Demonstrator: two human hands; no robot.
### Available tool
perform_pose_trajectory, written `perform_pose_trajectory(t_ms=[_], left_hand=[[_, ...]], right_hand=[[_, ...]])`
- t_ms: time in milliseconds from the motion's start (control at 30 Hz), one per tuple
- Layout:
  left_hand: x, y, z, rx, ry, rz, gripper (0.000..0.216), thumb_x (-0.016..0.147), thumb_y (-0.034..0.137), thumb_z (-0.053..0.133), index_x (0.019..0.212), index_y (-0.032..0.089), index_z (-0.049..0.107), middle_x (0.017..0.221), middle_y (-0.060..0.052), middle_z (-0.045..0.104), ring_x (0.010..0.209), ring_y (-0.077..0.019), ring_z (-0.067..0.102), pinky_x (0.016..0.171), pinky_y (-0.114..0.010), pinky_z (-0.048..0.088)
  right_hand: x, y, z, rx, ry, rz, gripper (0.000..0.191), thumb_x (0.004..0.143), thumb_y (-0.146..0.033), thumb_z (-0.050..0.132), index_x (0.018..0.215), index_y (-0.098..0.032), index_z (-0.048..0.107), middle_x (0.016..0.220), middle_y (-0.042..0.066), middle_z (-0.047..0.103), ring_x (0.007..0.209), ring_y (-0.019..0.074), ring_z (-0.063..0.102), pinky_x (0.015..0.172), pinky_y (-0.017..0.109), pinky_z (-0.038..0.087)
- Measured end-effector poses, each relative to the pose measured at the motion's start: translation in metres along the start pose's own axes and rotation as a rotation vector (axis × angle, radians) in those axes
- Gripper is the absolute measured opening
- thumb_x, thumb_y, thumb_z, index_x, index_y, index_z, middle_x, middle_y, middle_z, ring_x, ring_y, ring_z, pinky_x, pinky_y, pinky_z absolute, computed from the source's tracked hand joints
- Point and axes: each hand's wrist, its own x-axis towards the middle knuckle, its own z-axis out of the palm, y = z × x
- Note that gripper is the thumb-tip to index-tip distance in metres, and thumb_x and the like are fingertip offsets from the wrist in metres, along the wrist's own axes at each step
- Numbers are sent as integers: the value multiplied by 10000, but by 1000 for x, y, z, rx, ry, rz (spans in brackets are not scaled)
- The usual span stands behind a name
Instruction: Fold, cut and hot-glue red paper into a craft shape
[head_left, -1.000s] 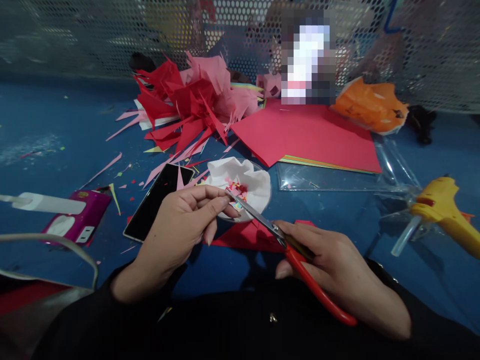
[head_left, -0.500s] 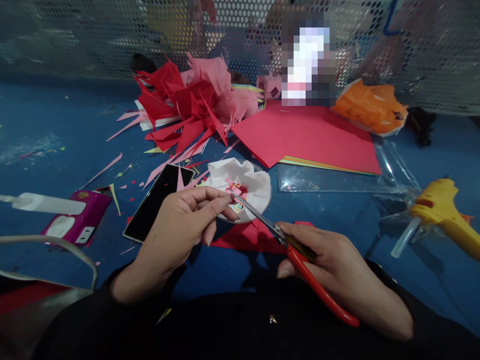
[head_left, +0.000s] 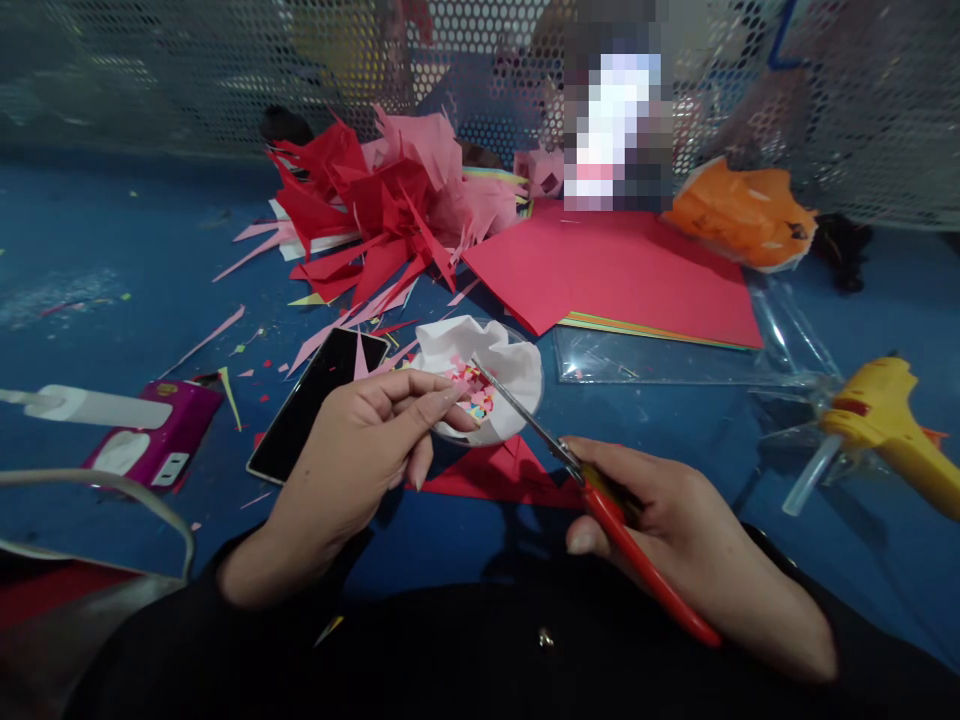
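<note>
My right hand (head_left: 660, 530) grips a pair of scissors (head_left: 529, 420) by the red handles, the blades pointing up and left over a white paper-lined bowl (head_left: 521, 375). Small red, pink and other coloured paper bits (head_left: 474, 385) lie in the bowl. At the bowl's left rim, my left hand (head_left: 382, 430) is closed in a pinch. What its fingertips hold, if anything, is too small to make out. Folded red paper (head_left: 510, 472) lies on the table below the bowl, partly under the hands' shadow.
A black phone (head_left: 319, 400) lies left of the bowl, beside a purple power strip (head_left: 161, 435). Red and pink paper scraps (head_left: 397, 190) pile up behind. Red sheets (head_left: 630, 270) rest at the back right. A yellow glue gun (head_left: 881, 415) is far right, near an orange bag (head_left: 742, 212).
My right hand and the scissors have shifted slightly right, and the blade tips have drawn away from my left fingertips. My left hand has barely moved.
</note>
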Motion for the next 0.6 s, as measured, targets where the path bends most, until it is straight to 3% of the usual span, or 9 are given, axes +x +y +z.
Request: perform_pose_trajectory(t_ms=[100,233,367,600], left_hand=[[0,0,0,-15,-4,5,148,884,305,676,869,163,714,670,2,707,343,-13,396,368,-176,265],[-1,0,1,-36,-8,14,137,884,295,671,868,159,687,806,-24,745,348,-3,401,357,-176,262],[-1,0,1,-42,-13,1,135,887,286,662,866,153,673,799,-31,741,348,4,390,365,-167,261],[-1,-3,-1,-19,-46,-6,122,897,291,641,877,176,678,702,1,693,350,-8,399,355,-161,214]], right_hand=[[0,-3,-1,-70,-6,-25,401,844,-610,657,1069,-278,652,820,-16,683,792,205,674,684,300,532],[1,-6,-1,-144,4,-61,441,848,-662,610,994,-249,655,748,-4,652,766,214,666,683,317,530],[2,-5,1,-193,11,-101,415,870,-637,602,929,-229,648,794,15,693,712,186,657,641,288,509],[2,2,4,-256,24,-149,400,884,-617,605,998,-237,661,797,9,710,720,189,672,642,275,499]])
